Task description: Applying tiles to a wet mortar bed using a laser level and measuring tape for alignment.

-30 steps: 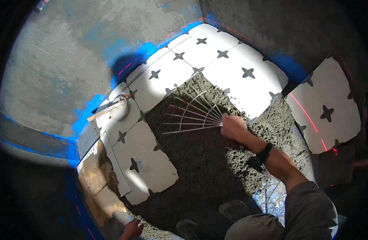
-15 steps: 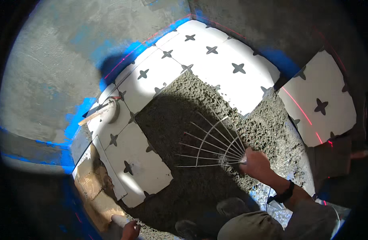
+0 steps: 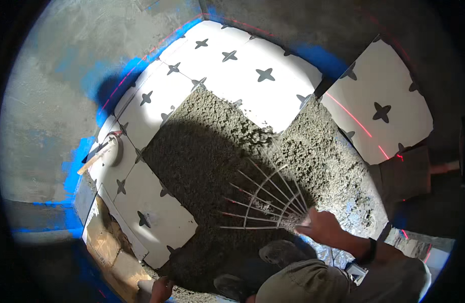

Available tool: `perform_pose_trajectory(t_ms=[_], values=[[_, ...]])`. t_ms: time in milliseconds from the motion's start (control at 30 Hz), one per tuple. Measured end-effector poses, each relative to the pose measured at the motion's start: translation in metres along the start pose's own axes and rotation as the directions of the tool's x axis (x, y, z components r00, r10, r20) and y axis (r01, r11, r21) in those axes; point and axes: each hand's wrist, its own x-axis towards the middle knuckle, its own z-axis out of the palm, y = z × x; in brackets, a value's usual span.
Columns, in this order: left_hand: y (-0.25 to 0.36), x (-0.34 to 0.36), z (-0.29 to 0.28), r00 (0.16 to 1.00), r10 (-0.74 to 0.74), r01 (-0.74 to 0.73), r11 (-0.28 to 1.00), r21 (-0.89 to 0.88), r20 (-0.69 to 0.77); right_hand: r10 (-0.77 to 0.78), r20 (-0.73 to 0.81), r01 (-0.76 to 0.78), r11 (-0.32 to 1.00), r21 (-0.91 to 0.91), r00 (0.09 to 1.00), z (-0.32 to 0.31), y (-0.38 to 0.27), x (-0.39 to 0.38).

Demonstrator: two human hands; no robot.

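My right hand is closed round the base of a small fan rake with long thin metal tines and curved cross bars. Its tines spread leftward over a bed of grey, crumbly mortar. Beside the bed lie white tiles with dark star shapes, along its far and left sides. At the lower edge my left hand is curled, next to the cardboard; what it grips, if anything, is hidden. Loose clumps of mortar sit against the far tiles.
A white-headed mallet with a wooden handle rests on the left tiles. Torn cardboard lies at the lower left. Another patterned tile stands at the right. Grey walls with blue patches rise behind, crossed by red laser lines. My shoe is on the mortar.
The whole view has shifted, so the tiles appear further left. My right hand has drawn the rake toward me and to the right across the mortar, and loose clumps now show by the far tiles.
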Motion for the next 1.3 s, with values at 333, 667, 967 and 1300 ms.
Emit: perform_pose_trajectory(t_ms=[333,667,967,1300], values=[[0.037,0.02,-0.025,0.999,0.039,-0.041,0.994,-0.102,-0.017,-0.026,-0.046,0.029,0.996,0.084,0.999,0.025,0.008,0.032],[0.028,-0.001,-0.013,0.993,-0.048,0.054,0.997,-0.051,0.104,-0.091,-0.161,0.117,0.98,0.162,0.983,-0.008,0.025,-0.022],[0.033,-0.017,-0.015,0.999,-0.049,0.048,0.997,0.056,0.016,-0.307,-0.231,0.35,0.92,0.178,0.923,-0.058,-0.145,0.22],[0.022,-0.035,0.006,0.993,-0.097,0.097,0.995,0.003,0.072,-0.264,-0.323,0.398,0.78,0.482,0.909,-0.013,-0.205,0.271]])
